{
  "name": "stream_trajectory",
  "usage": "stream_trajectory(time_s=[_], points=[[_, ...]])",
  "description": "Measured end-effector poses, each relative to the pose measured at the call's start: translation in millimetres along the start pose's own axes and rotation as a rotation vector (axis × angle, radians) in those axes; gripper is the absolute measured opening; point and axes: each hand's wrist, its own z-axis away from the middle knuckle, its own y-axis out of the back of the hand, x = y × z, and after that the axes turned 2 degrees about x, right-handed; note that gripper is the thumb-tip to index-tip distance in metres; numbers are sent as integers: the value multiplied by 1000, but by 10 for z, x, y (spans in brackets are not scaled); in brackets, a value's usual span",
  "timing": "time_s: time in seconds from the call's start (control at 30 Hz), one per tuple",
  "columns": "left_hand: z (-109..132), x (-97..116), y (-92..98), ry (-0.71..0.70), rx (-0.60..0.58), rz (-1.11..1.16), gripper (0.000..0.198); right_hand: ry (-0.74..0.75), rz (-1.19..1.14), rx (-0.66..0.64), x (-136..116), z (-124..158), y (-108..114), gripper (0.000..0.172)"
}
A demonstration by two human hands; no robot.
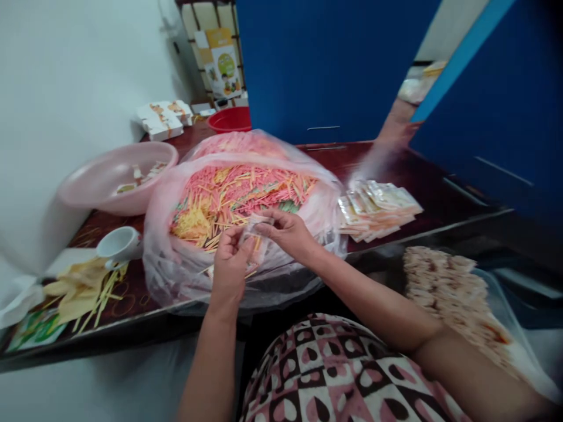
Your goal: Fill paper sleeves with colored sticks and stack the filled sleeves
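A big clear plastic bag [176,258] full of thin pink, yellow and green sticks [237,196] sits on the dark table in front of me. Over its near edge my left hand [231,264] and my right hand [285,231] both pinch a small clear packet [257,225], fingers closed on it. Some yellow sticks poke out below my left hand. A fanned stack of filled packets [378,208] lies right of the bag.
A pink basin [94,181] and a white cup [118,243] stand at the left, with loose yellow sticks [85,287] near the table's front edge. A red bowl [229,119] and white boxes [162,120] are behind. Another pile of packets [453,293] lies at my right.
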Motion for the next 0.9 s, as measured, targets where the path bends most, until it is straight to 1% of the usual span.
stream_trajectory(time_s=[0.07,0.1,0.13,0.2,0.23,0.27,0.37,0.4,0.47,0.5,0.57,0.67,0.73,0.8,0.83,0.9], points=[[36,38,-72,74,-91,-12,43,41,-70,59,-91,46,51,40],[58,54,-117,87,-114,-10,44,57,-94,68,-139,81,75,43],[83,68,-168,78,-115,-4,45,60,-106,60,-183,123,97,41],[146,84,-277,27,-78,7,45,38,-82,16,-245,227,138,28],[183,85,-330,12,-69,3,45,34,-29,7,-262,284,157,24],[221,82,-381,8,-75,-9,47,48,58,23,-270,342,178,27],[329,61,-496,48,-147,-99,52,158,378,150,-267,501,275,35],[356,59,-516,58,-164,-142,53,181,452,180,-268,543,331,35],[384,75,-520,45,-167,-216,56,182,513,223,-297,602,506,32],[384,98,-503,24,-151,-240,56,180,524,254,-330,617,633,30],[355,172,-427,-28,-108,-254,54,210,553,354,-435,616,977,25],[257,326,-214,-98,-4,-224,45,274,659,529,-651,547,1656,23],[181,428,-17,-134,76,-198,41,205,811,647,-774,480,2122,26],[123,512,203,-168,160,-178,38,52,1051,744,-830,428,2511,26],[106,544,313,-180,204,-170,38,7,1097,755,-823,414,2660,23],[103,582,512,-201,289,-183,38,-64,1143,753,-738,412,2854,21]])
